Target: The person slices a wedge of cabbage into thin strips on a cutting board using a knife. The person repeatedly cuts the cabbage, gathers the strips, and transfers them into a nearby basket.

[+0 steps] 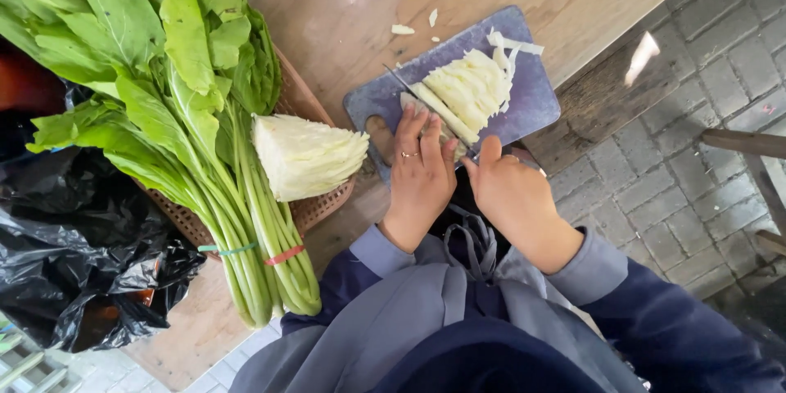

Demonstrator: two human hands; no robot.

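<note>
— What do the hands grip?
— Right hand [512,188] is closed around the knife [422,104]; left hand [422,168] presses flat, fingers extended, on pale shredded cabbage [467,90]
— Where?
— On a grey-blue rounded cutting board [536,98], wooden table [344,8]

Wooden table [327,8] bears cutting board [536,94], basket [315,209], cabbage scraps [402,29].

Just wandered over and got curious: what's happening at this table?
A person is slicing cabbage on a grey cutting board. The left hand steadies it while the right hand works a knife. Beside the board, a woven basket holds a cabbage wedge and bundled leafy greens.
</note>
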